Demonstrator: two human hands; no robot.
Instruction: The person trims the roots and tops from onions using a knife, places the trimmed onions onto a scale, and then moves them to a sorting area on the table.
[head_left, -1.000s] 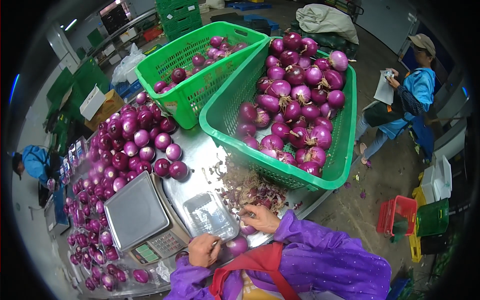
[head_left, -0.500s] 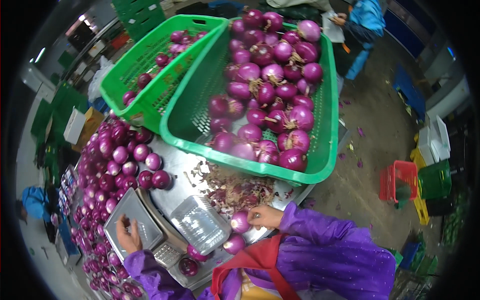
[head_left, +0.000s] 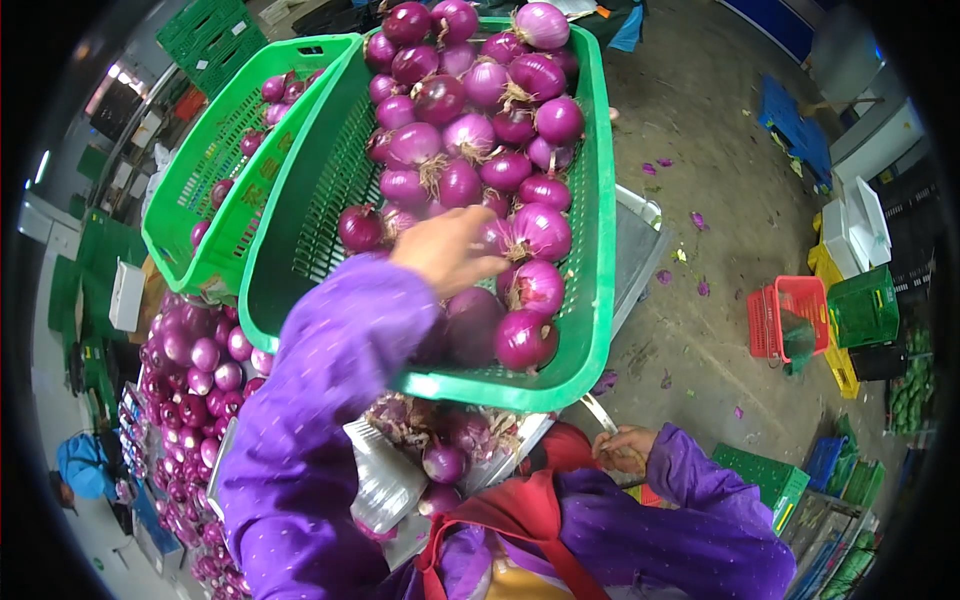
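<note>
My left hand (head_left: pixel 450 250) reaches into the near green crate (head_left: pixel 480 390), thumb and fingers closing around a red onion (head_left: pixel 494 237); motion blurs it slightly. Several other red onions (head_left: pixel 540 232) with dry roots fill that crate. Beyond the crate's near right corner, my right hand (head_left: pixel 624 450) is closed on a slim pale tool that looks like a knife (head_left: pixel 599 412). A clear plastic tray (head_left: pixel 385 482) lies below the crate, partly behind my left sleeve. Beside it are a red onion (head_left: pixel 445 463) and onion skins (head_left: pixel 400 415). My left arm hides most of the scale.
A second green crate (head_left: pixel 170 255) with a few onions stands at the left. Heaped onions (head_left: pixel 190 400) cover the table's left side. On the floor to the right are a red basket (head_left: pixel 765 325), a dark green crate (head_left: pixel 863 308) and scattered skins.
My left hand has moved from the scale up into the near crate. My right hand has left the onion by the tray and moved right, now with a knife-like tool. The view has shifted right.
</note>
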